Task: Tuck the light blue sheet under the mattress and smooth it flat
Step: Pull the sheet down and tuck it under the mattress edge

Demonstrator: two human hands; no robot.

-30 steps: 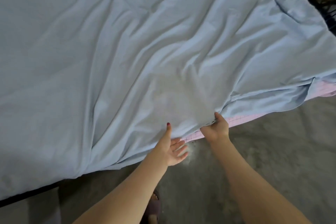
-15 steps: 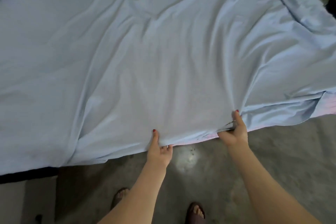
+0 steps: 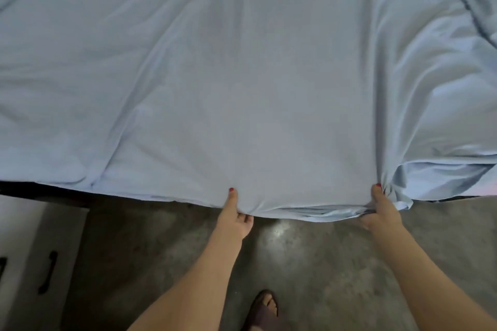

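Since a second ago my hands spread apart | left hand (image 3: 236,219) and right hand (image 3: 382,209) pinch soft light blue cotton sheet (image 3: 242,75) at hem | light, limp, best gripped at edge

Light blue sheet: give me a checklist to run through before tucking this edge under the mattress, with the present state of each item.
1. Left hand grips the light blue sheet at its near edge: ok.
2. Right hand grips the bunched edge: ok.
3. Stretch between the hands pulled flat: ok.
4. Folds right of the right hand smoothed: not ok, fabric bunches and hangs loose there.
5. Creases on the left part smoothed: not ok.
6. Gap under the mattress free for tucking: cannot tell, the sheet hides it.
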